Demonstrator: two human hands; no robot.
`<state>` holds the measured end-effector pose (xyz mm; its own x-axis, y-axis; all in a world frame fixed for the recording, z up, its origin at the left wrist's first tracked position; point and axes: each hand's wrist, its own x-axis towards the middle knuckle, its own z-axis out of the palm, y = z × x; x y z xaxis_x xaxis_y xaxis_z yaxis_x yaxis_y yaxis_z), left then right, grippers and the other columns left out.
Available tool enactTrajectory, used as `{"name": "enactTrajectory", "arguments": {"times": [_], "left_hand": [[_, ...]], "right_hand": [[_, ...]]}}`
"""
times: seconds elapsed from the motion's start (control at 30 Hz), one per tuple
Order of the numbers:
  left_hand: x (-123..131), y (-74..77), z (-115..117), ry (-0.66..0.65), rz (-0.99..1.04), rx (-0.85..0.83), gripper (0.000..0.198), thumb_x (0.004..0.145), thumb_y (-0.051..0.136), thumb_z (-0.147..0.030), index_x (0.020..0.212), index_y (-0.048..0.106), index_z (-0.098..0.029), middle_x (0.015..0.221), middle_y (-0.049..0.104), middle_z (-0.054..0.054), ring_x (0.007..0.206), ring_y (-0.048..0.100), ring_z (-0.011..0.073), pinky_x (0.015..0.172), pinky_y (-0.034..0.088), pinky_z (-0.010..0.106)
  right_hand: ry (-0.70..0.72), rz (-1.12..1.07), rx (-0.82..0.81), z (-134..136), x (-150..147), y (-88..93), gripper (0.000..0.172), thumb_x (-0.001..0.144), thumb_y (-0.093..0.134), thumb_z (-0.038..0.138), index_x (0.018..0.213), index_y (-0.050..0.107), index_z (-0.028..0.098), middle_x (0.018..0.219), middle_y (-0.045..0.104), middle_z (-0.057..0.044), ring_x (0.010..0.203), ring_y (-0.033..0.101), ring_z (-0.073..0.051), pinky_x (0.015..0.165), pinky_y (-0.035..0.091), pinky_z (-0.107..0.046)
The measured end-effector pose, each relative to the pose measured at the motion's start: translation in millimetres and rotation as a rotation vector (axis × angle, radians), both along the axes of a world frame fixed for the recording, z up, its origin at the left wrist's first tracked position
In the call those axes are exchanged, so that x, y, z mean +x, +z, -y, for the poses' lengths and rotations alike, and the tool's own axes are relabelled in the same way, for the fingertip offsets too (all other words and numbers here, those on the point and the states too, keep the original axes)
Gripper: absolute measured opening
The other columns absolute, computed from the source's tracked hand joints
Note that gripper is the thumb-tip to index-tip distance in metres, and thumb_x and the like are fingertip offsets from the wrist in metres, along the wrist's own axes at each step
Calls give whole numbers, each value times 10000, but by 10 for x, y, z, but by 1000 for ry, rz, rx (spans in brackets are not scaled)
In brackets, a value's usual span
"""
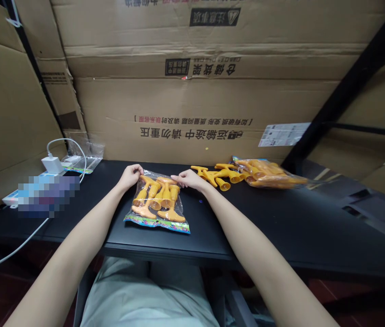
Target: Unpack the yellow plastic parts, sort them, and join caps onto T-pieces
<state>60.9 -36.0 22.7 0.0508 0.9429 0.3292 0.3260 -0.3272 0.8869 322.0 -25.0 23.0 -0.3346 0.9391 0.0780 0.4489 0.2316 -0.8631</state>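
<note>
Black tabletop (298,218), cardboard wall (111,100) with upside-down print behind, left fingers (138,168) and right fingers (180,178) pinching clear bag (157,224)

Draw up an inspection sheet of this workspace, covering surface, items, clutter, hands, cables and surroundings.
Surface: black table.
Job's things: bag of yellow pieces, printed strip toward the person; loose pieces beyond the right hand; second bag beside them.
Clutter: clear packaging at the back left; a pixelated patch hides what lies in front of it.
Hands: left hand and right hand each grip a far corner of the first bag.
Cables: white cable from a white plug; another stretch runs off at lower left. Whether they join is hidden.
Surroundings: cardboard with upside-down print and a white label.
</note>
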Motion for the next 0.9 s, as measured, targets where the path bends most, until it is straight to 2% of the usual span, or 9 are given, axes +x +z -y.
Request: {"name": "enactTrajectory", "arguments": {"times": [0.1,0.17,0.27,0.37,0.47,0.57,0.63,0.77,0.9], "left_hand": [[55,49,51,-8,-7,38,132,615,432,-112,590,541,-184,573,583,-14,562,582,131,580,441,239],[98,71,79,-27,5,55,134,627,434,-113,586,541,-182,582,585,-11,573,575,125,574,429,229],[164,70,93,-70,43,115,138,627,442,-106,580,551,-175,589,586,-10,590,560,115,577,417,216],[225,34,77,-108,94,188,132,634,455,-108,577,558,-168,592,581,-9,597,544,109,574,403,209],[269,-13,58,-98,103,238,137,653,459,-113,589,567,-167,591,572,-11,601,529,107,573,392,207],[289,-49,52,-77,85,258,145,660,453,-104,595,566,-167,598,567,-17,590,511,99,573,382,206],[292,-57,52,-57,78,253,147,656,449,-93,594,559,-167,604,566,-20,588,509,97,578,383,208],[276,-33,36,11,126,235,138,648,444,-73,602,533,-168,681,602,-8,643,563,105,623,429,214],[166,-31,-43,163,262,227,98,705,471,-101,741,523,-175,826,618,2,658,616,106,661,478,243]], "right_hand": [[29,-117,-39,19,14,23,417,521,842,441,554,524,173,462,545,48,439,474,-71,450,366,-195],[97,-162,-130,52,39,68,433,486,859,429,683,584,160,529,581,48,472,496,-76,475,394,-207],[220,-102,-267,105,103,151,464,533,839,442,810,652,120,580,601,32,483,469,-62,483,373,-209],[311,-57,-362,135,157,198,418,589,816,450,775,651,115,551,558,49,474,432,-45,472,340,-197],[340,-131,-439,150,149,182,387,596,824,432,736,614,139,624,592,37,541,506,-57,521,396,-189],[382,-213,-523,165,84,132,413,597,835,399,863,643,148,820,680,-21,717,614,-106,648,481,-208],[420,-221,-573,175,33,107,459,611,831,377,961,659,134,883,705,-56,793,646,-142,704,510,-233],[387,-315,-584,182,-17,121,395,617,829,291,936,683,110,876,727,-75,806,679,-167,767,533,-265],[206,-497,-479,162,62,205,263,639,787,183,876,696,118,870,736,-73,776,689,-158,792,537,-256]]}}
